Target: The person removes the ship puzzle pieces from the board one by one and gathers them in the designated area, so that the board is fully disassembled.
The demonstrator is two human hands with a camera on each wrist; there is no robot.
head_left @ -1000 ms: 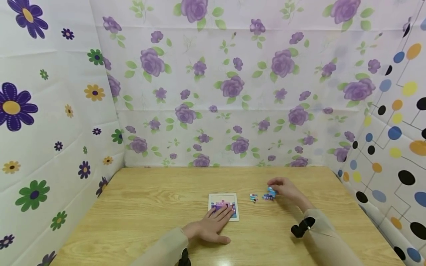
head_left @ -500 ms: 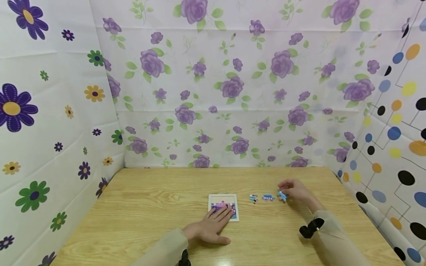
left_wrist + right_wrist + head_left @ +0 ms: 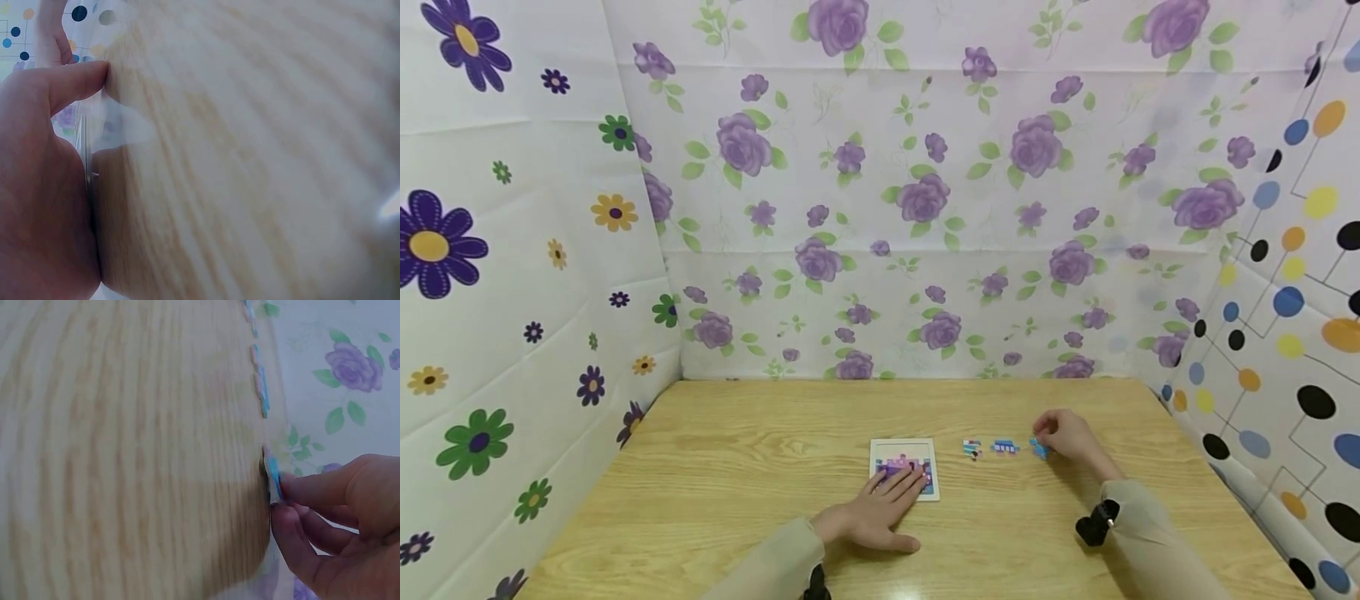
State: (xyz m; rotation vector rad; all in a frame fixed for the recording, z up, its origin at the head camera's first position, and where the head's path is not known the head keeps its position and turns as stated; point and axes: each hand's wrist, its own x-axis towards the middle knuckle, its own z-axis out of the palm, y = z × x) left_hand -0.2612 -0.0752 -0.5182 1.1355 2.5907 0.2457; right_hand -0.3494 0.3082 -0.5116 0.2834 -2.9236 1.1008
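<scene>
My left hand (image 3: 880, 508) lies flat with fingers spread over the lower part of a white-framed jigsaw puzzle (image 3: 936, 467). Pink and purple pieces fill the part that shows around the fingers, while the upper part of the frame shows its pale backing. Off to the right, my right hand (image 3: 1067, 435) pinches a blue puzzle piece (image 3: 1040, 449) at the tabletop. In the right wrist view, thumb and fingertips meet at the end of this blue piece (image 3: 273, 472). The left wrist view has the left hand (image 3: 44, 175) with its thumb stretched out along the table.
Between the frame and my right hand lie two more pieces: a striped puzzle piece (image 3: 972, 449) and a blue-and-purple puzzle piece (image 3: 1004, 447). The wooden table (image 3: 737, 442) ends at a flowered cloth (image 3: 880, 317) behind, with patterned cloths at both sides.
My right hand has moved right with the blue piece, away from the blue-and-purple piece that it was beside, and is slightly lower. The left hand stays on the puzzle.
</scene>
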